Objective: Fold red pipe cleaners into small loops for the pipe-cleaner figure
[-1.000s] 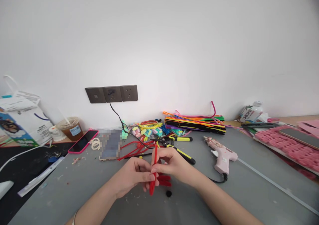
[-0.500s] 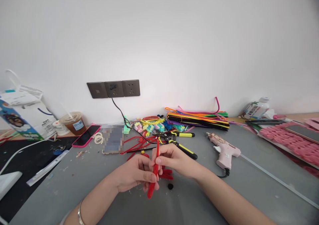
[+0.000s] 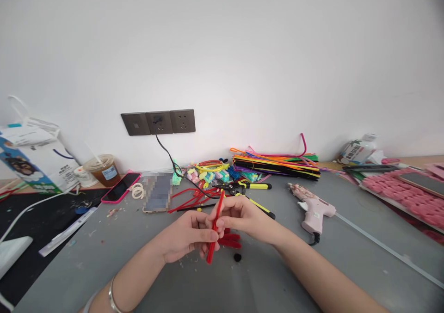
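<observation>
A folded red pipe cleaner (image 3: 210, 254) is pinched between both hands above the middle of the grey mat. My left hand (image 3: 189, 236) grips its lower part, thumb on top. Higher up, my right hand (image 3: 239, 218) pinches it between thumb and fingers, and a thin end points up toward the wall. Behind the right hand lie red fuzzy pieces (image 3: 231, 242) on the mat, partly hidden by it. A small black pom-pom (image 3: 237, 257) rests just in front of them. Beyond my hands are loose red pipe cleaners (image 3: 185, 199) and yellow-and-black wire strippers (image 3: 258, 186).
A pink glue gun (image 3: 317, 213) lies to the right with a long glue stick in it. Bundled coloured pipe cleaners (image 3: 277, 165) sit against the wall. On the left are a pink-cased phone (image 3: 121, 188), a drink cup (image 3: 106, 170) and a carton (image 3: 41, 160).
The red pipe cleaner's lower end has drawn up slightly, and its upper end tilts more to the right. My left hand has risen a little along with it.
</observation>
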Demonstrator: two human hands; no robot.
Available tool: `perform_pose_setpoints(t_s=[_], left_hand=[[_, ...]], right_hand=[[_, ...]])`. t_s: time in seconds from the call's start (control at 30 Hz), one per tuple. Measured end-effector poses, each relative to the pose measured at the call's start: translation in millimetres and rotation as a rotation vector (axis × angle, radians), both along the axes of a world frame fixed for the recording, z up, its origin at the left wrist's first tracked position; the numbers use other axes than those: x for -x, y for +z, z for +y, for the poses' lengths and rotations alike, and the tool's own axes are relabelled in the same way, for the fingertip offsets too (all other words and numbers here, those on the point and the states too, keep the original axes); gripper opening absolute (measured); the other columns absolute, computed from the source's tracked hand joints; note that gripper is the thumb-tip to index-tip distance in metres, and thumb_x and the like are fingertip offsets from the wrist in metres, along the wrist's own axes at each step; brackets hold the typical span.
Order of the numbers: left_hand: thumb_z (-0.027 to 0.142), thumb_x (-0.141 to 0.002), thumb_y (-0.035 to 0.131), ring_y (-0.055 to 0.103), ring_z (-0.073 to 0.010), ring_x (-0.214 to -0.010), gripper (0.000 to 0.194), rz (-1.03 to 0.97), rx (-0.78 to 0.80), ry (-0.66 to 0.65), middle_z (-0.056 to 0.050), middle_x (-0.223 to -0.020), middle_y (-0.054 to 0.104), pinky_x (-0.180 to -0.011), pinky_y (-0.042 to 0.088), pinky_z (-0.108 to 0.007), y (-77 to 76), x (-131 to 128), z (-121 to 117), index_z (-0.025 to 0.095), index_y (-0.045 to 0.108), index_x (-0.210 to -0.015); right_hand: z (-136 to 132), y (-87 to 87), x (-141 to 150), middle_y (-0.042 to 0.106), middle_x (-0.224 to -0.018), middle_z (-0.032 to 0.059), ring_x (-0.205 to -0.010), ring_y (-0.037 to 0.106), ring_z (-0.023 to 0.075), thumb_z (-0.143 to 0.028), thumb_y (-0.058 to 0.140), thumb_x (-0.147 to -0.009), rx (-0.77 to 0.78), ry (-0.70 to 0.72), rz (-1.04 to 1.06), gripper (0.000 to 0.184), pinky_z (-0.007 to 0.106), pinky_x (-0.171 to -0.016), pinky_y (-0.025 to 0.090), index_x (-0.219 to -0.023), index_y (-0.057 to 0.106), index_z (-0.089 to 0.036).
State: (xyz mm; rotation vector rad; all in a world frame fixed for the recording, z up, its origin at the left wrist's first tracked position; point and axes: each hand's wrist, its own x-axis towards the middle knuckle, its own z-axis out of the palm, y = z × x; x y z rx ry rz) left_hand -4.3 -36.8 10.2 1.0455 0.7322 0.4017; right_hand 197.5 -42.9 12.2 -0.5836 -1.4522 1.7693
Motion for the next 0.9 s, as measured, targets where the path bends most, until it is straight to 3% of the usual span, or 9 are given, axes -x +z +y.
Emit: perform_pose_setpoints(t_s=[0.27,0.43,0.63,0.9], left_hand=[[0.038,-0.059,0.092,0.060,-0.0096,-0.049,0.038,0.037,0.035,-0.037,-0.003,-0.063,0.070,-0.045,0.048,-0.019,-0.2,0.9,0.4,0.012,0.067,-0.072],[0.042,-0.069,0.086,0.058,-0.0069,-0.047,0.036,0.009,-0.058,0.047,-0.005,-0.071,0.073,-0.043,0.042,-0.017,0.8,-0.1,0.5,0.012,0.069,-0.078],[0.040,-0.073,0.082,0.048,-0.0041,-0.043,0.034,0.000,-0.145,0.122,-0.005,-0.068,0.072,-0.040,0.033,-0.016,-1.4,-3.4,0.0,0.013,0.063,-0.069],[0.039,-0.083,0.070,0.053,-0.0079,-0.053,0.029,0.106,-0.495,0.188,-0.003,-0.068,0.067,-0.050,0.037,-0.019,3.4,-4.1,-3.2,0.015,0.060,-0.071]], right_hand=[[3.3,-3.2,-3.9,0.070,-0.070,0.0013,-0.064,0.062,0.0102,-0.031,0.079,-0.083,0.003,0.049,-0.069,0.019,0.022,-0.064,0.050,-0.083,0.072,-0.013],[5.6,-2.2,-5.1,0.068,-0.068,0.0010,-0.061,0.059,0.0095,-0.037,0.078,-0.083,0.011,-0.032,-0.114,0.025,0.020,-0.060,0.046,-0.079,0.069,-0.013],[8.1,-7.0,-4.5,0.067,-0.067,0.0003,-0.061,0.059,0.0107,-0.040,0.079,-0.081,0.007,-0.093,-0.118,0.028,0.023,-0.061,0.046,-0.077,0.068,-0.014],[6.9,-6.4,-2.1,0.067,-0.073,0.0005,-0.068,0.062,0.0124,-0.039,0.078,-0.082,-0.031,-0.129,-0.180,0.027,0.024,-0.066,0.048,-0.079,0.067,-0.015]])
